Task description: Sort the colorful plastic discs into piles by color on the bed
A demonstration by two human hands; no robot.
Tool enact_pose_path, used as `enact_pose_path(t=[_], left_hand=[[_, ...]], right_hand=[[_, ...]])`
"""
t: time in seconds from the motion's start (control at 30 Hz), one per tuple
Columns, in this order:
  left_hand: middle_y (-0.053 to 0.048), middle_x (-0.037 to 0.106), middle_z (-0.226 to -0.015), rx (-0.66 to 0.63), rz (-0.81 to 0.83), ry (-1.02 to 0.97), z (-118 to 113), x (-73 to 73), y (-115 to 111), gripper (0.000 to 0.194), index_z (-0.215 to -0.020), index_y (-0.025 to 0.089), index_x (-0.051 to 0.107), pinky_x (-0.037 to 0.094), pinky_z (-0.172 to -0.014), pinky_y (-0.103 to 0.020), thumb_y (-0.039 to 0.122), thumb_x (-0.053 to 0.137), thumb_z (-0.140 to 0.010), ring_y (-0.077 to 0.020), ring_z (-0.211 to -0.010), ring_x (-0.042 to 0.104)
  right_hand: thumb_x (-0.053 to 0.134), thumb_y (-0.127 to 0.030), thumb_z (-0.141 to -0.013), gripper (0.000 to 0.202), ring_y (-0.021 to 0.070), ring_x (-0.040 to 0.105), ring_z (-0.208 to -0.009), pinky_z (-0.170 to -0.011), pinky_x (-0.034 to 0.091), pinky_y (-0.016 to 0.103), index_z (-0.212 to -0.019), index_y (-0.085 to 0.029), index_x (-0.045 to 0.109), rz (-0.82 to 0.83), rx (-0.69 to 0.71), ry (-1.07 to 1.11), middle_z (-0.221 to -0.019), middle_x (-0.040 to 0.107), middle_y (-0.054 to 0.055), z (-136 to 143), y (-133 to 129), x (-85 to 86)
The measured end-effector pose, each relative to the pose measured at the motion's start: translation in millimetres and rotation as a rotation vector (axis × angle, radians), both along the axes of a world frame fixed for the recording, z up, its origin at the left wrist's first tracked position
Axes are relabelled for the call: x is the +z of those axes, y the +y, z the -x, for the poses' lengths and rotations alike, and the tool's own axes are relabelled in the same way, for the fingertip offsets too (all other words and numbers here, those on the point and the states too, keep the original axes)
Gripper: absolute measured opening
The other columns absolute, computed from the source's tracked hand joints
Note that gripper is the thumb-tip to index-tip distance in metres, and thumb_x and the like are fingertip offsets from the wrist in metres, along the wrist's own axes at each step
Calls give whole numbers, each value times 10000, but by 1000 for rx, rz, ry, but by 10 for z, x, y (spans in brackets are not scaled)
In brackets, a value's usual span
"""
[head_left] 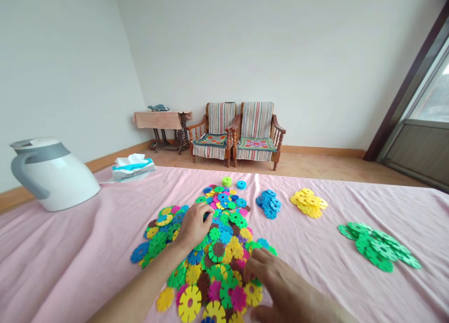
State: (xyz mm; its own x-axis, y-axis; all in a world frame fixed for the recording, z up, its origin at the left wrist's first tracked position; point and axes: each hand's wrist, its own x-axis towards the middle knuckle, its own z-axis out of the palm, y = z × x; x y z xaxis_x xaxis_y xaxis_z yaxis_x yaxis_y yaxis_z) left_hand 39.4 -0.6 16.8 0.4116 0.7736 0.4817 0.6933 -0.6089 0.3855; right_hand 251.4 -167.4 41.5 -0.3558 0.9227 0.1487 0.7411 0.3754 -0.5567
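Observation:
A big mixed pile of flat, notched plastic snowflake discs (215, 248) in green, yellow, blue, pink and brown spreads over the middle of the pink cloth. On the pile's upper left rests my left hand (194, 225), its fingers curled together; a dark blue bit shows by the fingertips, but what they hold is hidden. My right hand (277, 278) reaches over the pile's right edge with bent fingers and the thumb held apart, no disc visible in it. Single-colour heaps lie to the right: blue discs (268, 204), yellow discs (308, 203) and green discs (380, 246).
Beyond the pile stand a small light-green stack (227, 182) and a small blue stack (241, 185). A white and grey jug (66, 178) and a tissue box (133, 168) occupy the left. Past the table's far edge are two wooden armchairs (257, 126) and a cloth-covered sewing table (157, 120).

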Motion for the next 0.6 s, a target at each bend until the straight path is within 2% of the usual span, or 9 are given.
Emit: enact_pose_path(t=[0.07, 0.13, 0.23, 0.33, 0.47, 0.53, 0.6], left_hand=[[-49, 672, -843, -1, -1, -1, -1, -3, -1, 158, -780, 185, 663, 467, -794, -323, 105, 530, -811, -213, -846, 617], [-48, 671, -842, -1, -2, -3, 0, -9, 2, 158, -779, 184, 662, 467, -791, -320, 98, 532, -806, -210, -844, 614], [-44, 669, -835, -2, -4, -7, 1, -22, 8, 155, -774, 184, 660, 465, -790, -318, 95, 537, -805, -209, -841, 612], [-41, 668, -826, -4, -6, -8, 1, -29, 13, 155, -772, 184, 661, 462, -791, -317, 94, 540, -807, -209, -840, 610], [-40, 664, -817, -2, -11, -5, 4, -32, 17, 160, -767, 188, 660, 461, -779, -311, 96, 536, -810, -207, -829, 609], [-39, 663, -819, -3, -13, -3, 8, -35, 20, 160, -767, 190, 660, 460, -776, -310, 103, 534, -814, -208, -829, 609], [-39, 663, -819, -8, -15, -1, 13, -38, 25, 156, -768, 191, 659, 460, -776, -311, 110, 534, -815, -209, -829, 609]], right_hand=[[807, -232, -571, 497, 283, 593, -967, -816, 495, 369, -1040, -265, 645, -78, -24, -129, -1084, 652, 87, 35, -23, -50], [825, -301, -574, 548, 302, 584, -980, -827, 492, 396, -1086, -254, 635, -119, -37, -222, -1112, 643, 101, 46, -3, -84], [779, -368, -665, 492, 271, 591, -950, -809, 490, 380, -1117, -253, 622, -162, -36, -285, -1071, 654, 70, 64, 31, -110], [757, -386, -703, 391, 240, 599, -847, -707, 481, 346, -1044, -236, 637, -277, -48, -340, -958, 667, 44, 94, 44, -184], [689, -238, -750, 83, 195, 574, -672, -562, 404, 314, -763, -210, 613, -567, 1, -359, -756, 649, 15, 142, 53, -356], [614, -138, -770, 128, 175, 550, -613, -535, 364, 306, -674, -207, 566, -660, 15, -344, -691, 627, 6, 154, 52, -378], [549, -109, -808, 158, 165, 549, -619, -546, 355, 294, -687, -208, 571, -634, 9, -296, -706, 627, 7, 125, 57, -322]])
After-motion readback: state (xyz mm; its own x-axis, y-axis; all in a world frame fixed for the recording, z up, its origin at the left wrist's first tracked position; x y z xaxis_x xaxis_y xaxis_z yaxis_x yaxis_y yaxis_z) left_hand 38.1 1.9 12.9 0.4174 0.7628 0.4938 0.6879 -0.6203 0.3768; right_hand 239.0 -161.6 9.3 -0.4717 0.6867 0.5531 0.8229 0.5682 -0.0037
